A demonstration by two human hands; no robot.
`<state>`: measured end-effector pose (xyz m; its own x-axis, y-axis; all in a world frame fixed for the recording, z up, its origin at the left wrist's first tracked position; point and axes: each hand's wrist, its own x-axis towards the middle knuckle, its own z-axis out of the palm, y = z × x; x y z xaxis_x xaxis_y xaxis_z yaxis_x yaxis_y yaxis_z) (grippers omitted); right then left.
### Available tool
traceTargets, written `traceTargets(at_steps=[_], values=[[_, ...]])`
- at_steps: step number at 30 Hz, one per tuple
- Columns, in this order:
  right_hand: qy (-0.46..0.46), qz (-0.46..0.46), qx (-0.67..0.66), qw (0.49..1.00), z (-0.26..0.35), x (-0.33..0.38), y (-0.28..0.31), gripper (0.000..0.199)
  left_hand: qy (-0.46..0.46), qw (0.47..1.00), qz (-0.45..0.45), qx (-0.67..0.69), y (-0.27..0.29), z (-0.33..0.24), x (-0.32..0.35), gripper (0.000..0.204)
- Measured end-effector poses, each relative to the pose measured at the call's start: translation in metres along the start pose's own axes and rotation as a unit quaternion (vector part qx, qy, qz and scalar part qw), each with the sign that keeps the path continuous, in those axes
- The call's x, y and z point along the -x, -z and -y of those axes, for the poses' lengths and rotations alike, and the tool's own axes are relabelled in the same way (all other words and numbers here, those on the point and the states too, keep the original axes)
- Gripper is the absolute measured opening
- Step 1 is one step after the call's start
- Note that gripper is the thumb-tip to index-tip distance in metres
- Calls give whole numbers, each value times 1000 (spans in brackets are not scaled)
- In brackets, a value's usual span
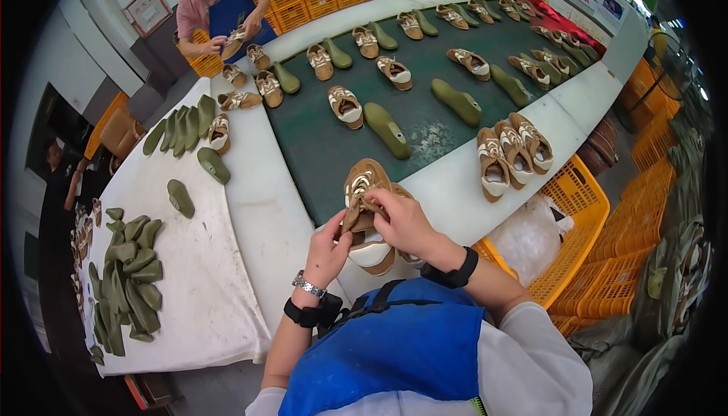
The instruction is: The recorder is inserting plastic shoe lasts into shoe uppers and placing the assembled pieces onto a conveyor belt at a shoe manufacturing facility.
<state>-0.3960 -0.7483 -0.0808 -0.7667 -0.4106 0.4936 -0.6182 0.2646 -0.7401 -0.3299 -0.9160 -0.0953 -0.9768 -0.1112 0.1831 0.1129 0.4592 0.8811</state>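
A brown sneaker with cream laces and a white heel patch (369, 258) is in front of me at the near edge of the table, toe pointing away. My left hand (329, 248) grips the left side of its opening, fingers closed on the collar. On the other side, my right hand (406, 222) pinches the brown tongue near the laces. Partly hidden behind my right hand is a second brown sneaker (400, 191). Beyond, a brown sneaker (346, 107) and a green shoe last (387, 130) lie on the dark green belt (303, 166).
Three brown sneakers (516, 154) stand on the white ledge to the right, above an orange crate (580, 222) with clear plastic bags. Many green lasts (125, 279) are heaped on the white-covered table at left. Across the belt, a person in a blue apron (227, 14) holds a shoe.
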Motion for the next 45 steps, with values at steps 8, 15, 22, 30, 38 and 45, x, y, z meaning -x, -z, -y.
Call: traceTargets(at_steps=[8, 15, 22, 30, 38, 45], values=[[92, 26, 61, 994, 8, -6, 7, 28, -72, 983, -25, -165, 12, -44, -9, 35], [90, 18, 39, 995, 16, -6, 7, 23, -111, 951, -77, -279, 6, -46, -12, 20], [53, 68, 46, 995, 30, -11, 15, 42, -94, 976, -103, -169, 15, -56, -13, 9], [25, 149, 68, 986, 44, -19, 23, 24, -146, 964, -105, -196, 17, -59, -7, 8], [36, 69, -28, 997, 29, -5, 19, 16, -128, 974, -106, -153, 18, -45, -9, 22], [43, -40, -47, 997, 34, -11, 14, 20, -177, 924, -55, -334, 13, -65, -7, 48]])
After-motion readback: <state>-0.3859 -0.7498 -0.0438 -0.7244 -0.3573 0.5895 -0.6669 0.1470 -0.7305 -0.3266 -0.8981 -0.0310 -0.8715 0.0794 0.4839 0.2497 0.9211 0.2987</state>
